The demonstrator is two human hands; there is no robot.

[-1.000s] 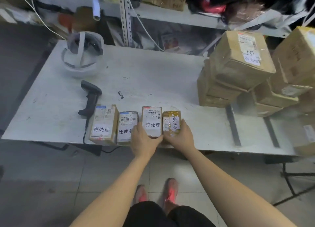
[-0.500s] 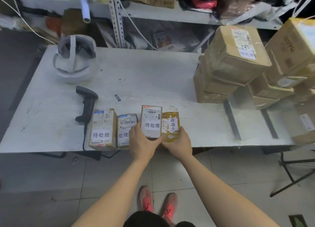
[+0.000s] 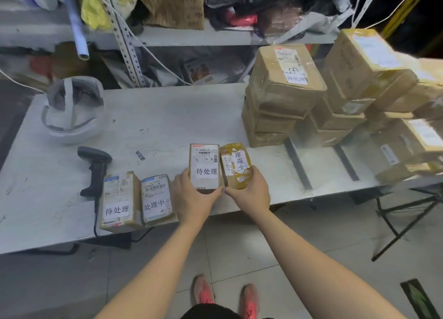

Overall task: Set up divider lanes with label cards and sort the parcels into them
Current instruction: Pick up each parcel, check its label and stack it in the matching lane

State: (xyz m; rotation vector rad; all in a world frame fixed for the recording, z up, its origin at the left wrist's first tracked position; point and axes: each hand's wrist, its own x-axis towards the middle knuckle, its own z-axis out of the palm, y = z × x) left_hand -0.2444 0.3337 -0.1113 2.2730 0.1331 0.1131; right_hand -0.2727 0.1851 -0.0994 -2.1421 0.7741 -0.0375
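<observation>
Two small parcels are raised off the grey table [image 3: 167, 117] near its front edge. My left hand [image 3: 191, 199] grips the near end of a brown box with a white label card [image 3: 205, 166]. My right hand [image 3: 249, 194] grips a yellow-taped parcel with a label card [image 3: 236, 163], right beside the box. Two more labelled boxes lie flat at the front edge to the left: a brown one [image 3: 118, 201] and a smaller one [image 3: 155, 199].
A black barcode scanner [image 3: 96, 167] with its cable lies left of the boxes. A white headset [image 3: 72, 110] sits at the table's back left. Stacked cardboard parcels [image 3: 282, 96] fill the right side. Black strips [image 3: 298, 165] cross the table there. Cluttered shelves stand behind.
Both hands have lifted the labelled box and the yellow parcel up and away from the front edge; before, they rested in the row with the other two.
</observation>
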